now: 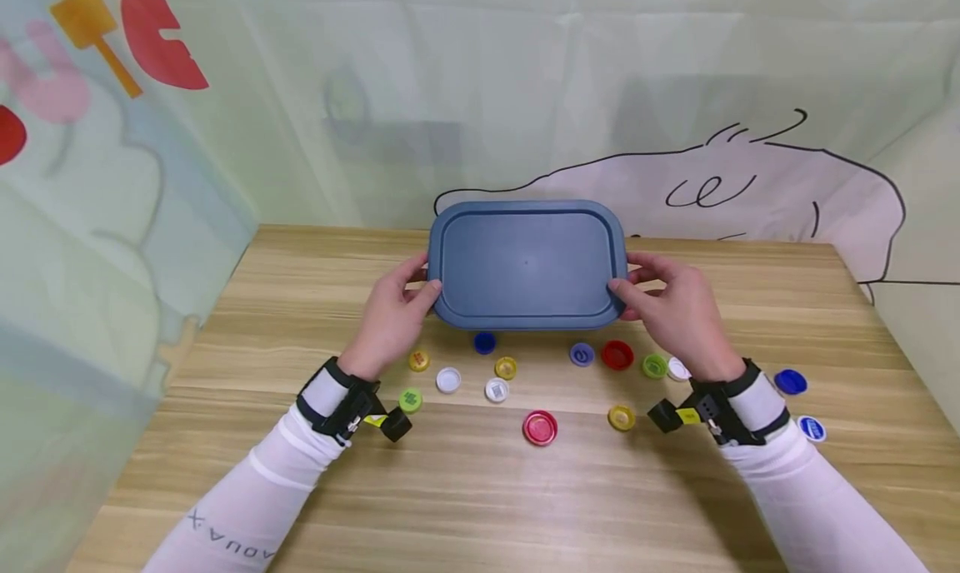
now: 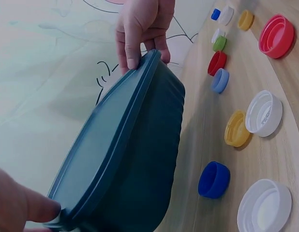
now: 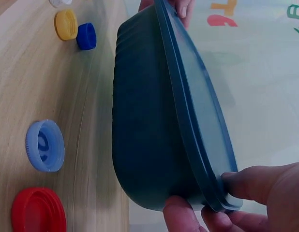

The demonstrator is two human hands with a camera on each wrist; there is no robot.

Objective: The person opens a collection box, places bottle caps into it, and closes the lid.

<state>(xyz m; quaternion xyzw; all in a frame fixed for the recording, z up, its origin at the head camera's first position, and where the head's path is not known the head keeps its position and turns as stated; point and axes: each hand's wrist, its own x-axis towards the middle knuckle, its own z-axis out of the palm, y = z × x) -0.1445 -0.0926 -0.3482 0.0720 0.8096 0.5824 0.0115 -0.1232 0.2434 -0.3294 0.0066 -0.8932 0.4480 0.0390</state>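
A blue-grey plastic box (image 1: 527,265) with a flat lid is at the back of the table, between both hands. My left hand (image 1: 392,313) grips its left end, thumb on the lid's rim. At the opposite end my right hand (image 1: 681,311) holds the box the same way; in the right wrist view its thumb (image 3: 253,183) presses the lid edge with fingers below the rim. Dark ribbed walls of the box (image 2: 149,140) show in the left wrist view. Whether its base touches the table cannot be told, and its inside is hidden.
Several bottle caps lie scattered in front of the box, among them a red cap (image 1: 540,428), a yellow cap (image 1: 622,417) and a green cap (image 1: 410,400). A blue cap (image 1: 791,381) lies beyond my right wrist. A printed curtain (image 1: 525,82) hangs behind the wooden table (image 1: 480,506).
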